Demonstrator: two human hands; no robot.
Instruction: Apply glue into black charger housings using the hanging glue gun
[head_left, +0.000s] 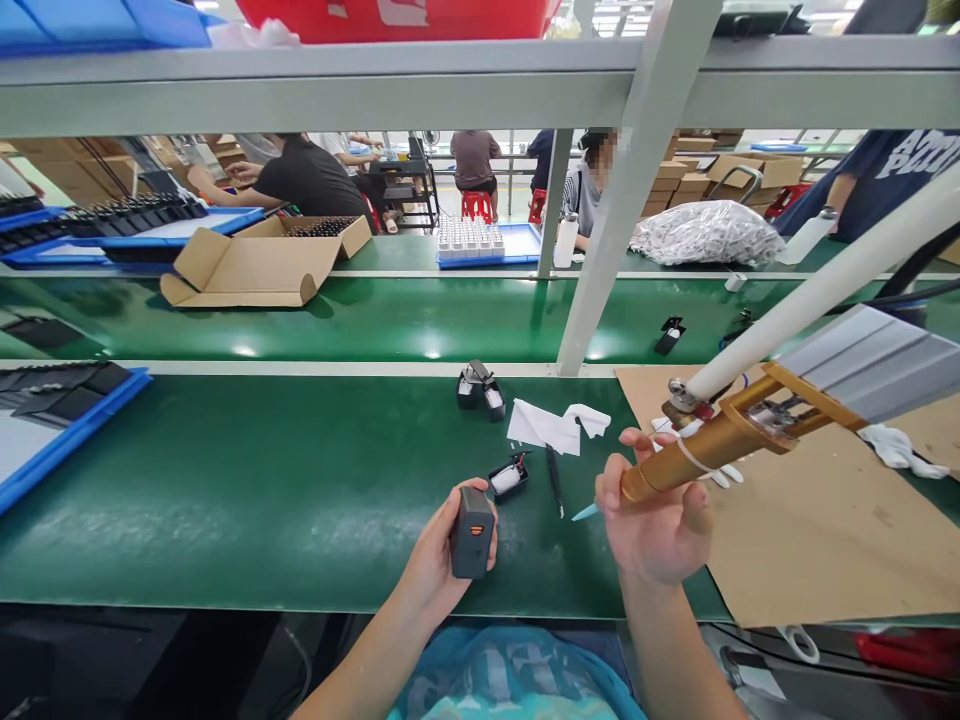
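A dark grey block-shaped case (pixel 472 535) with a small orange mark on its face is upright in my left hand (pixel 439 555), whose fingers wrap round its sides. My right hand (pixel 656 525) grips the lower part of a gold-coloured dispensing tool (pixel 675 460), its pale blue tip (pixel 586 513) pointing down and left over the green table. Just beyond the case lies an open black housing (pixel 509 477) with a white part inside. Black tweezers (pixel 554 482) rest between the hands, below a white cloth (pixel 545 426).
Two open black housings (pixel 480 390) stand farther back. Cardboard (pixel 832 540) covers the right side; a blue tray (pixel 75 440) is at the left. A slanted metal post (pixel 604 240) rises behind the table. An open carton (pixel 255 265) and several people are beyond.
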